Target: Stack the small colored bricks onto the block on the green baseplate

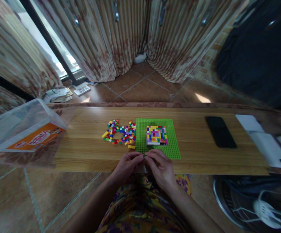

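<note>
My left hand (130,162) and my right hand (161,166) meet at the near edge of a green studded baseplate (175,142). Both are closed, thumbs and forefingers pinching a small green brick (144,155), mostly hidden by the fingertips. Just beyond them, a square block built of multicoloured bricks (156,135) sits on the baseplate, with pink, yellow, white and purple studs on top. To the left of the plate, loose coloured bricks (128,133) lie in a rough ring. A yellow brick (131,147) lies a little apart, close to my left hand.
The wooden table (193,161) carries a black phone-like slab (221,132) on its right side. A clear plastic box (28,126) with an orange label stands at the left end. White objects (264,139) lie at the right end. Beyond the table hang striped curtains (101,42).
</note>
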`<move>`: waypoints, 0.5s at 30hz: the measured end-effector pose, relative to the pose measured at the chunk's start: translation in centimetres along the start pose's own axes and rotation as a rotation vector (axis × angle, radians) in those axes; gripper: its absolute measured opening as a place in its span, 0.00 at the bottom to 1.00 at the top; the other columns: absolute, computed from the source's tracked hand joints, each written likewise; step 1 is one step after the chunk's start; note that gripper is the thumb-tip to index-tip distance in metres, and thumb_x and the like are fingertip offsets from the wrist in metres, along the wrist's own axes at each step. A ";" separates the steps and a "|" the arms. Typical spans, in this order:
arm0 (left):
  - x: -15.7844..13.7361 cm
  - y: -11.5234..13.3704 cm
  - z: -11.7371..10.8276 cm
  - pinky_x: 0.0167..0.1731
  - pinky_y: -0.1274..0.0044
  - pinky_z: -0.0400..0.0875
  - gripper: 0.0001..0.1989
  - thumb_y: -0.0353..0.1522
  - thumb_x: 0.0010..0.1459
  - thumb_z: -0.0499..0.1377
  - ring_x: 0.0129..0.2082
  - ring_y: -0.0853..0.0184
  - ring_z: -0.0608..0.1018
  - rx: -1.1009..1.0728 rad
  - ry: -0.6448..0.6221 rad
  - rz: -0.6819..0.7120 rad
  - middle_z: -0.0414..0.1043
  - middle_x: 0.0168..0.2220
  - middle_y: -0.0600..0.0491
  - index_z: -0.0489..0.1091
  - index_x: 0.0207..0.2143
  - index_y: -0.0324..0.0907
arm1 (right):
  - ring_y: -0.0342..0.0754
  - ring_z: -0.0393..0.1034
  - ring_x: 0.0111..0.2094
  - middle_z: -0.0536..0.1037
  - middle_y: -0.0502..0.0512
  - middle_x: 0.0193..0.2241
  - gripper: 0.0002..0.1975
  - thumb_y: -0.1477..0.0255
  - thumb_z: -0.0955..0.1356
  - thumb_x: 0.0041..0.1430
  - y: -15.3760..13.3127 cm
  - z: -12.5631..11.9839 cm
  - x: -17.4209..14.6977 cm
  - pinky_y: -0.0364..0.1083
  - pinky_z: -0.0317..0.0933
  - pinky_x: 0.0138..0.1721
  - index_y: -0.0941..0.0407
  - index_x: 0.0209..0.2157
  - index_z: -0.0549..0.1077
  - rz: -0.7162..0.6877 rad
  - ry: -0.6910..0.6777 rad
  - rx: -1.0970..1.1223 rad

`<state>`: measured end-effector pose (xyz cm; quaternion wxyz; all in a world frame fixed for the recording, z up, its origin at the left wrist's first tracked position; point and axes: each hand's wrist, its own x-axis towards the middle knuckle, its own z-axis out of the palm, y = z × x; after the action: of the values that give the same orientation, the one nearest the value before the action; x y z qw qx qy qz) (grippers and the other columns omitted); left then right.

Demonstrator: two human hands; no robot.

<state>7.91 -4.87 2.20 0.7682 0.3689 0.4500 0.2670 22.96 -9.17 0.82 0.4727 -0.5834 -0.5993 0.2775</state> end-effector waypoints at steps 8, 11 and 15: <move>0.0 0.3 0.3 0.17 0.81 0.46 0.17 0.44 0.48 0.65 0.18 0.77 0.58 0.035 0.067 0.006 0.61 0.19 0.59 0.74 0.29 0.37 | 0.48 0.72 0.40 0.77 0.54 0.38 0.08 0.67 0.67 0.61 0.6 -3.2 1.4 0.49 0.68 0.42 0.51 0.37 0.79 -0.026 0.205 -0.123; 0.2 0.1 0.4 0.17 0.82 0.46 0.18 0.43 0.47 0.65 0.18 0.77 0.59 -0.003 0.119 0.009 0.64 0.21 0.58 0.74 0.34 0.38 | 0.49 0.72 0.39 0.76 0.55 0.37 0.09 0.64 0.68 0.59 1.6 -5.4 2.3 0.49 0.68 0.39 0.52 0.35 0.79 0.021 0.332 -0.180; 0.4 0.0 0.4 0.17 0.82 0.47 0.22 0.43 0.46 0.65 0.18 0.77 0.61 -0.010 0.151 0.003 0.66 0.22 0.58 0.73 0.39 0.38 | 0.50 0.71 0.40 0.75 0.55 0.36 0.10 0.63 0.68 0.58 2.9 -6.9 3.0 0.49 0.67 0.38 0.52 0.33 0.79 0.065 0.324 -0.172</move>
<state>8.45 -4.74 2.16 0.7335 0.3444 0.5049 0.2974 30.78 -7.36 1.72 0.5024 -0.6777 -0.5177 0.1428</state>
